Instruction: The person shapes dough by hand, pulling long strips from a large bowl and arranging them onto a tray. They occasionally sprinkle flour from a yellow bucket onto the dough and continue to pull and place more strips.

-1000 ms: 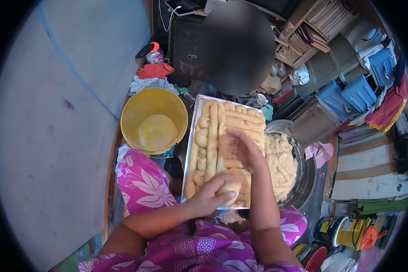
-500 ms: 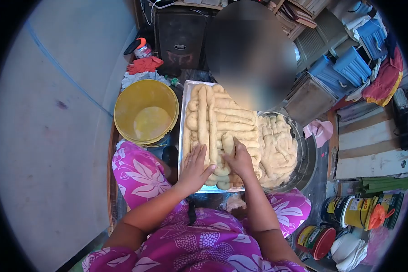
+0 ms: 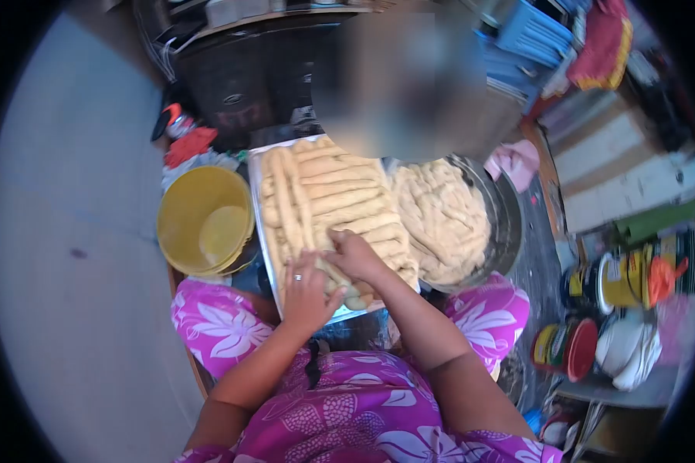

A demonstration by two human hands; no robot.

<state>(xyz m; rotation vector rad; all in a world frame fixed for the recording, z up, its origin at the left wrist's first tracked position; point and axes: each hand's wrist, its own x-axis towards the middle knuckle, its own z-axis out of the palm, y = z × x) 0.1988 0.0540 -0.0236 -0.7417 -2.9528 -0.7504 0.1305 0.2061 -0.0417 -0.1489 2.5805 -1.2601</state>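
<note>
Long ropes of pale dough [image 3: 346, 193] lie side by side on a silver tray [image 3: 259, 224] in front of me. Two ropes run lengthwise along its left part, the others mostly crosswise. My left hand [image 3: 309, 297], with a ring on one finger, rests with fingers spread on the dough near the tray's front edge. Beside it, my right hand [image 3: 355, 255] presses on the dough with its fingers partly bent; whether it grips a piece is unclear. A large dark round basin [image 3: 506, 224] holds a mass of folded dough [image 3: 444, 224] right of the tray.
A yellow bucket [image 3: 176, 224] stands left of the tray, near a red cloth [image 3: 191, 147]. Behind the tray is a black cabinet [image 3: 232, 85] and a blurred area. Paint tubs [image 3: 565, 347] and a pink cloth [image 3: 515, 164] are at the right.
The view has turned and shifted, so the tray appears farther left and tilted. My right hand has come closer to my left hand, over the dough near the tray's front.
</note>
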